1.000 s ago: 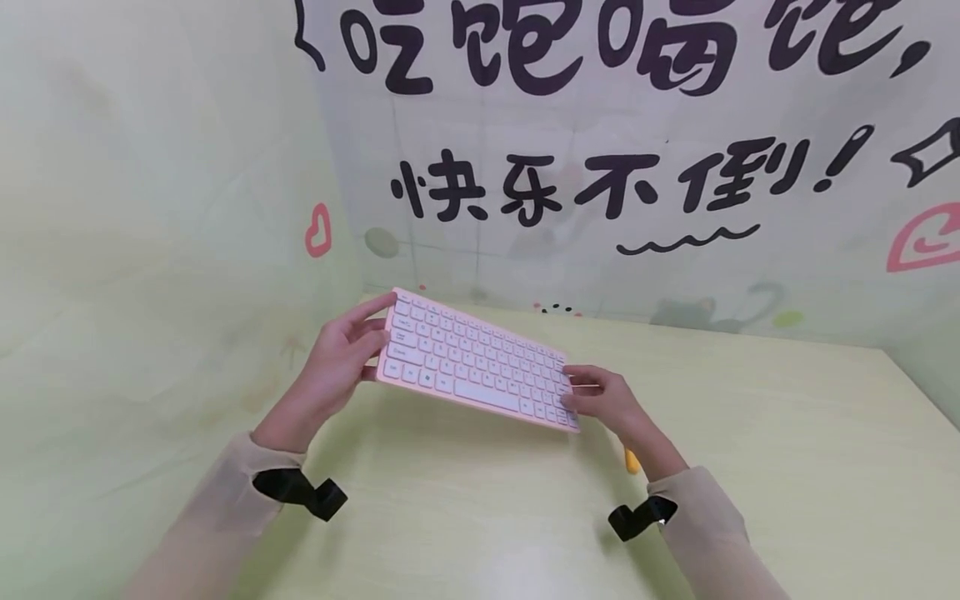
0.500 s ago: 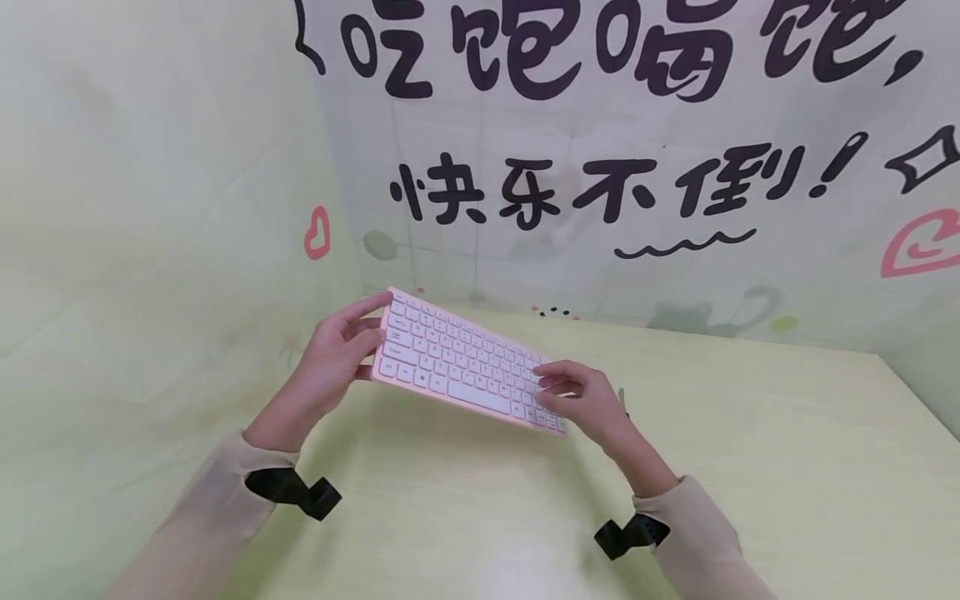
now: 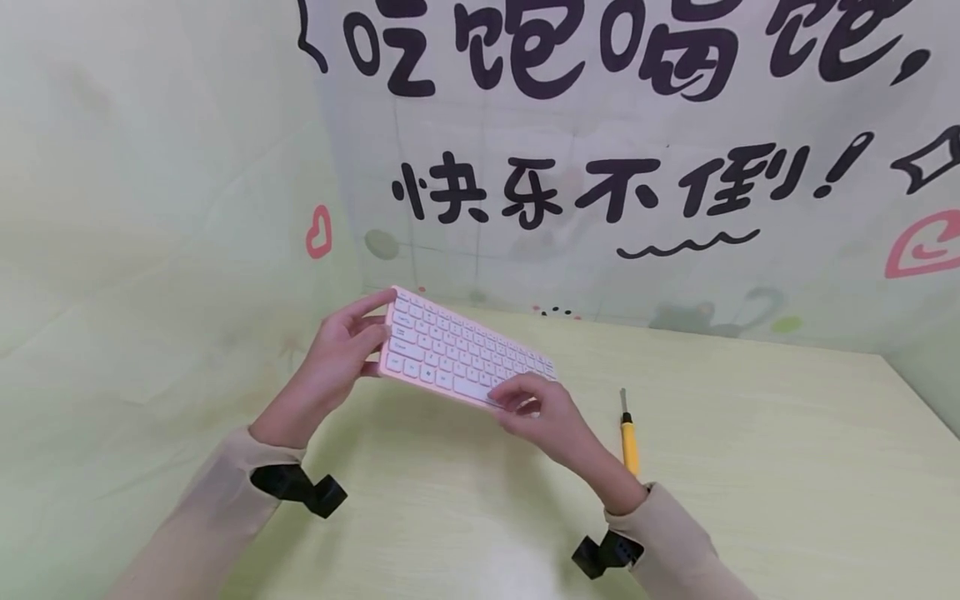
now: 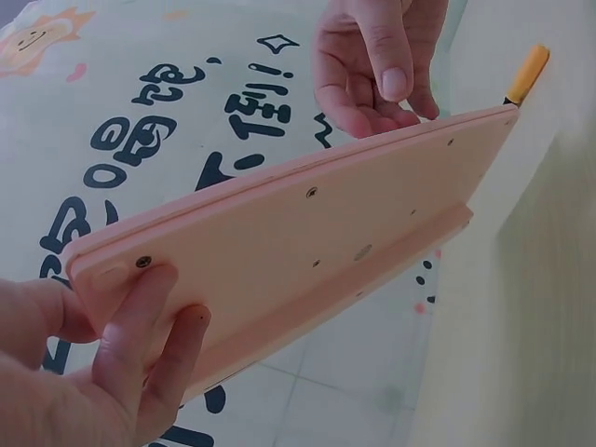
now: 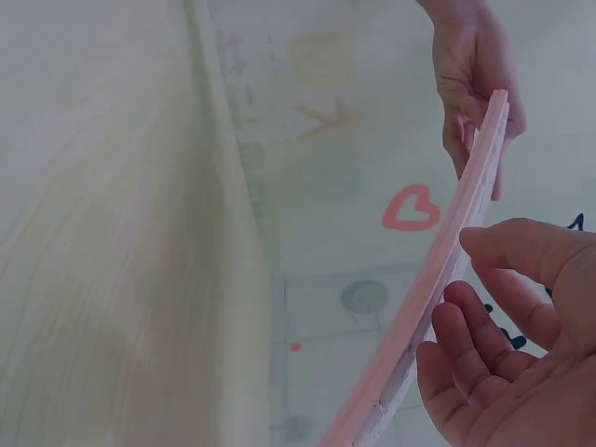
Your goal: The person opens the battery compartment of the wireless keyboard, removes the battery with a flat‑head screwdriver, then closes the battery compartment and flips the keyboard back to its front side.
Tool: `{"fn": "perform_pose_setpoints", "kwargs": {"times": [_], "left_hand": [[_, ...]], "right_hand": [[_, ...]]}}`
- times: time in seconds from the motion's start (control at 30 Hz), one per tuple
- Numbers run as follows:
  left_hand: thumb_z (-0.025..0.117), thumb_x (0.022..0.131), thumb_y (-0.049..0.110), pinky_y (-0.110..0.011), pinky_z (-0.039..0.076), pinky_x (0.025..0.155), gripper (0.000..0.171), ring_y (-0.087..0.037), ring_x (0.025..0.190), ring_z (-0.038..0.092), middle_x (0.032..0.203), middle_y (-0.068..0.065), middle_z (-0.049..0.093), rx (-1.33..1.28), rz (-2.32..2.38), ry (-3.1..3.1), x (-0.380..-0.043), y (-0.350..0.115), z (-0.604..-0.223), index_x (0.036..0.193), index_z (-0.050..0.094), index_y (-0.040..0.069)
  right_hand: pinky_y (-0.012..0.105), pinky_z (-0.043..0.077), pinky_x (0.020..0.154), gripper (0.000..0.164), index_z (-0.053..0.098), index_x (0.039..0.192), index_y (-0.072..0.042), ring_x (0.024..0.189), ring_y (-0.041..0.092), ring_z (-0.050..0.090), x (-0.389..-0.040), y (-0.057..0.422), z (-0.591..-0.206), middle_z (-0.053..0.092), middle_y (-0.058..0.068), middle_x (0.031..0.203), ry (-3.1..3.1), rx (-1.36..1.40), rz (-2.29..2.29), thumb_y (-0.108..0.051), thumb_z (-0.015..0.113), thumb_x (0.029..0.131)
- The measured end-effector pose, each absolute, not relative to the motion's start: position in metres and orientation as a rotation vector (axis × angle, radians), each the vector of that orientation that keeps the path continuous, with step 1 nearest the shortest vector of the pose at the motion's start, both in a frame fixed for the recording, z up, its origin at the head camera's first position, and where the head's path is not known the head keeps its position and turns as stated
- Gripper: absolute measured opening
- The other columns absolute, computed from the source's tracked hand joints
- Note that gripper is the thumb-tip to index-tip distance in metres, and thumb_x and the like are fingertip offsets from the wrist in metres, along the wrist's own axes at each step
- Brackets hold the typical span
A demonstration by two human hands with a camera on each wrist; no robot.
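Note:
A pink keyboard with white keys [image 3: 450, 346] is held up above the table, sloping down to the right. My left hand [image 3: 330, 371] grips its left end, with fingers against the pink underside [image 4: 279, 228] and thumb at the key side. Small screws dot that underside. Over the lower right keys is my right hand [image 3: 543, 417], its fingers loosely bent. In the right wrist view, the right hand [image 5: 521, 345] faces the key side beside the keyboard's edge [image 5: 414, 317], without gripping it. The hand covers the keyboard's lower right corner in the head view.
A screwdriver with a yellow handle [image 3: 629, 442] lies on the pale table [image 3: 735, 467], just beyond my right forearm. A printed backdrop [image 3: 570, 250] stands behind the table, with another light cloth wall [image 3: 165, 250] at the left.
My right hand has left the keyboard's right end and moved left and slightly down along its front edge. The screwdriver is now uncovered. My left hand keeps its hold.

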State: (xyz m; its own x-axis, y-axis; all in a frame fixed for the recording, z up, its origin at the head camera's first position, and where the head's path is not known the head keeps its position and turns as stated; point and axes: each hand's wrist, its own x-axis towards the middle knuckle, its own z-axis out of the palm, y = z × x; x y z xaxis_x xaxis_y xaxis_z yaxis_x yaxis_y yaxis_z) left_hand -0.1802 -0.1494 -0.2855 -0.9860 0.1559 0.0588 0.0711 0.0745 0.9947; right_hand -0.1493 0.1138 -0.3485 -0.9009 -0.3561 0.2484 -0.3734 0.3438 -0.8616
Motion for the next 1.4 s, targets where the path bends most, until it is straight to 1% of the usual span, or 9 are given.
{"fn": "perform_pose_setpoints", "kwargs": {"times": [0.23, 0.47, 0.73, 0.9, 1.07, 1.23, 1.4], "left_hand": [[0.041, 0.092, 0.001, -0.029, 0.053, 0.058, 0.05, -0.019, 0.082, 0.064, 0.122, -0.017, 0.053, 0.242, 2.089, 2.231, -0.178, -0.141, -0.279, 0.141, 0.036, 0.012], [0.042, 0.092, 0.004, -0.028, 0.053, 0.055, 0.05, -0.022, 0.082, 0.063, 0.12, -0.015, 0.054, 0.221, 2.033, 2.297, -0.178, -0.136, -0.275, 0.141, 0.036, 0.014], [0.044, 0.092, 0.005, -0.028, 0.053, 0.056, 0.05, -0.023, 0.082, 0.062, 0.118, -0.014, 0.054, 0.136, 2.045, 2.302, -0.174, -0.129, -0.272, 0.14, 0.037, 0.016], [0.043, 0.091, 0.001, -0.03, 0.053, 0.057, 0.052, -0.022, 0.082, 0.062, 0.119, -0.015, 0.053, 0.111, 2.12, 2.232, -0.173, -0.126, -0.271, 0.141, 0.035, 0.013], [0.041, 0.089, -0.002, -0.03, 0.053, 0.056, 0.054, -0.02, 0.08, 0.063, 0.119, -0.017, 0.053, 0.097, 2.163, 2.185, -0.174, -0.121, -0.27, 0.141, 0.035, 0.011], [0.042, 0.089, -0.001, -0.026, 0.052, 0.053, 0.054, -0.019, 0.078, 0.061, 0.119, -0.017, 0.053, 0.053, 2.183, 2.172, -0.173, -0.117, -0.267, 0.141, 0.036, 0.013], [0.044, 0.088, -0.002, -0.028, 0.053, 0.057, 0.057, -0.021, 0.082, 0.059, 0.118, -0.015, 0.052, 0.025, 2.22, 2.136, -0.173, -0.113, -0.265, 0.141, 0.036, 0.016]], "right_hand": [[0.032, 0.049, 0.07, 0.02, 0.068, 0.094, -0.007, 0.079, 0.018, 0.054, -0.15, 0.11, -0.35, 0.06, 0.002, 0.092, -2.558, 0.656, 1.583, -0.003, 0.073, 0.075], [0.032, 0.05, 0.069, 0.024, 0.065, 0.093, -0.006, 0.079, 0.018, 0.052, -0.151, 0.107, -0.351, 0.058, 0.001, 0.089, -2.554, 0.662, 1.552, -0.005, 0.076, 0.072], [0.031, 0.049, 0.069, 0.026, 0.063, 0.092, -0.007, 0.079, 0.018, 0.051, -0.153, 0.103, -0.353, 0.055, 0.002, 0.087, -2.573, 0.574, 1.557, -0.004, 0.078, 0.07], [0.031, 0.049, 0.068, 0.026, 0.062, 0.089, -0.007, 0.078, 0.018, 0.05, -0.154, 0.102, -0.353, 0.053, 0.003, 0.086, -2.56, 0.539, 1.52, -0.002, 0.078, 0.069], [0.027, 0.049, 0.065, 0.028, 0.06, 0.086, -0.007, 0.074, 0.016, 0.051, -0.155, 0.101, -0.354, 0.053, 0.002, 0.085, -2.501, 0.562, 1.381, -0.001, 0.079, 0.066], [0.023, 0.05, 0.06, 0.027, 0.061, 0.085, -0.006, 0.07, 0.014, 0.052, -0.156, 0.101, -0.354, 0.054, 0.003, 0.083, -2.403, 0.601, 1.27, 0.001, 0.078, 0.066], [0.023, 0.05, 0.058, 0.024, 0.062, 0.082, -0.005, 0.067, 0.013, 0.055, -0.158, 0.103, -0.353, 0.057, 0.005, 0.08, -2.326, 0.644, 1.155, 0.004, 0.076, 0.065]]}}
